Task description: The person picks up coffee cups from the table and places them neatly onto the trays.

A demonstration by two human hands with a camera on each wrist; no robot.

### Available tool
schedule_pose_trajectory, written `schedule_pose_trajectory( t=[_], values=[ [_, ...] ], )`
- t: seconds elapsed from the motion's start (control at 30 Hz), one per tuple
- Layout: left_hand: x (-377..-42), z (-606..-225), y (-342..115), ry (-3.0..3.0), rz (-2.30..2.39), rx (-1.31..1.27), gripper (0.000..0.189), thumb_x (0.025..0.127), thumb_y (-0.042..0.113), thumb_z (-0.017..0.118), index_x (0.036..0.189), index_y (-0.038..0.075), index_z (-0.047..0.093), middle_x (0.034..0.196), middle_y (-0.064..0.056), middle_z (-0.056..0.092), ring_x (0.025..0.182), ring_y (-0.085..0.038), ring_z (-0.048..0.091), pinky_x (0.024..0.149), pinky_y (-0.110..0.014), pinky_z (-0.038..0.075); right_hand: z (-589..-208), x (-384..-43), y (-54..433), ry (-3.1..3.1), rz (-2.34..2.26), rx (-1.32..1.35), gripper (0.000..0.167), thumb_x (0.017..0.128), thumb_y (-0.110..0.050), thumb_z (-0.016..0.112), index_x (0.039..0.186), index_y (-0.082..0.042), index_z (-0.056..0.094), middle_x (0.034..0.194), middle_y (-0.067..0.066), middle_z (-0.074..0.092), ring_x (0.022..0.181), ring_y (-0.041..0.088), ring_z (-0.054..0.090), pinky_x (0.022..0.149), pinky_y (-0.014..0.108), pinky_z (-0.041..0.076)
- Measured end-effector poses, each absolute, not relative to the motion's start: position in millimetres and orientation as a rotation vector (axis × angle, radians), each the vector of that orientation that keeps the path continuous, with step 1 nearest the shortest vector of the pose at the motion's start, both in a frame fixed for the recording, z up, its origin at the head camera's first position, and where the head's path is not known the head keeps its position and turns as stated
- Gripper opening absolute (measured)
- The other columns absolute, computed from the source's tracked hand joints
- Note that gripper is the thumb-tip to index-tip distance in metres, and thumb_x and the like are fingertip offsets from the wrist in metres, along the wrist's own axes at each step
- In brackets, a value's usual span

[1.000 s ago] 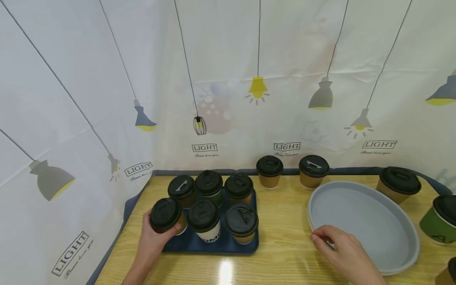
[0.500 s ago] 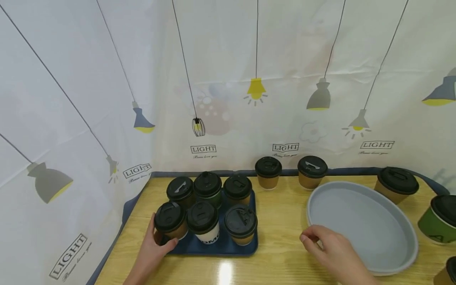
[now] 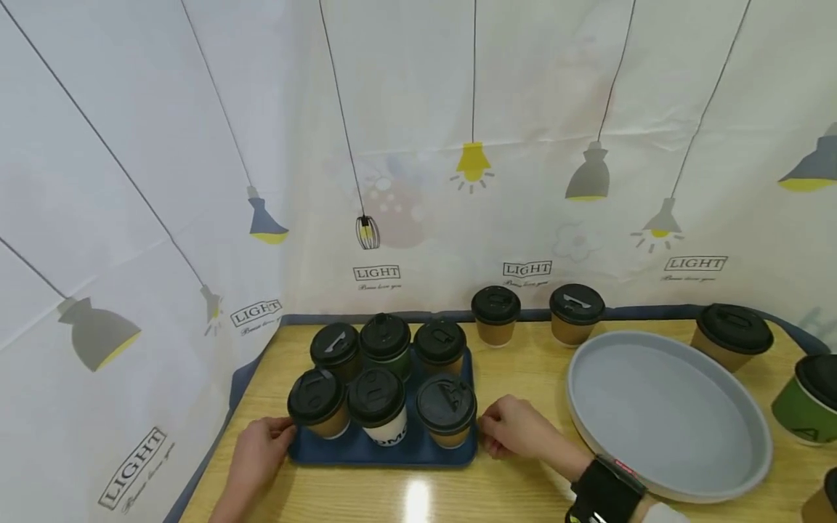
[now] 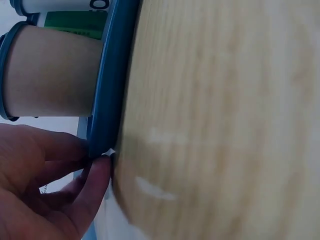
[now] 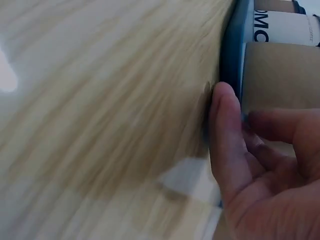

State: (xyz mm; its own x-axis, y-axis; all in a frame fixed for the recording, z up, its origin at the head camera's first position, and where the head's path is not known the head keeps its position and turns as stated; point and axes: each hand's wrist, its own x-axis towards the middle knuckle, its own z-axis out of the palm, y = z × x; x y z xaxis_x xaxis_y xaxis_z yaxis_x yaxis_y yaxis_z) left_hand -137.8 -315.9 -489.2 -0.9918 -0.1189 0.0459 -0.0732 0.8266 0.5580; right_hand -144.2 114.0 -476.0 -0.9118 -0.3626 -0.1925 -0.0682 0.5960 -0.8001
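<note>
A dark blue tray lies on the wooden table, bearing two rows of paper coffee cups with black lids. In the front row are a brown cup, a white cup with dark lettering and another brown cup. A green cup stands in the middle of the back row. My left hand pinches the tray's left front corner between thumb and fingers; the left wrist view shows its rim there. At the right side, my right hand pinches the rim, its thumb outside.
A round grey tray sits to the right, near my right forearm. Lidded cups stand behind, with a brown cup and a green cup at the far right. A printed curtain hangs behind the table.
My left hand has let go of the front left cup, which now stands on the tray, and has taken the tray's rim. My right hand has moved left from the grey tray to the blue tray.
</note>
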Motion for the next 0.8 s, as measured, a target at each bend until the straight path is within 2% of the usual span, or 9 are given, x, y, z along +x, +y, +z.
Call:
schedule_pose_trajectory(
  t=[0.1,0.27,0.43,0.8],
  values=[
    [-141,-487,-322,-2.956,-0.876,0.148,0.02,0.092,0.011,0.072,0.106,0.0,0.081,0.095,-0.014,0.078,0.09,-0.031,0.075,0.075,-0.044,0.059,-483,-153,105,2.434,-1.295,-0.359,0.028,0.099,-0.006,0.062,0.073,-0.004,0.073,0.06,0.0,0.067,0.053,0.011,0.063,0.05,0.024,0.05],
    [-148,-484,-339,-2.983,-0.854,0.162,0.022,0.093,0.011,0.07,0.108,-0.002,0.08,0.103,-0.019,0.077,0.104,-0.041,0.07,0.086,-0.053,0.056,-484,-158,83,2.52,-1.295,-0.419,0.028,0.095,-0.002,0.064,0.069,-0.006,0.073,0.057,-0.003,0.065,0.05,0.009,0.06,0.048,0.021,0.045],
    [-159,-478,-357,-3.019,-0.838,0.19,0.026,0.096,0.012,0.067,0.112,-0.005,0.077,0.109,-0.026,0.074,0.111,-0.05,0.065,0.091,-0.06,0.053,-482,-164,61,2.547,-1.317,-0.426,0.028,0.095,-0.001,0.064,0.069,-0.006,0.073,0.058,-0.003,0.065,0.05,0.009,0.062,0.049,0.022,0.047],
    [-179,-478,-375,-3.074,-0.834,0.244,0.028,0.096,0.013,0.066,0.115,-0.006,0.075,0.11,-0.026,0.073,0.114,-0.053,0.061,0.094,-0.063,0.05,-485,-176,45,2.532,-1.381,-0.411,0.03,0.096,-0.001,0.063,0.068,-0.004,0.073,0.06,0.002,0.067,0.051,0.013,0.063,0.051,0.024,0.05]
  ],
)
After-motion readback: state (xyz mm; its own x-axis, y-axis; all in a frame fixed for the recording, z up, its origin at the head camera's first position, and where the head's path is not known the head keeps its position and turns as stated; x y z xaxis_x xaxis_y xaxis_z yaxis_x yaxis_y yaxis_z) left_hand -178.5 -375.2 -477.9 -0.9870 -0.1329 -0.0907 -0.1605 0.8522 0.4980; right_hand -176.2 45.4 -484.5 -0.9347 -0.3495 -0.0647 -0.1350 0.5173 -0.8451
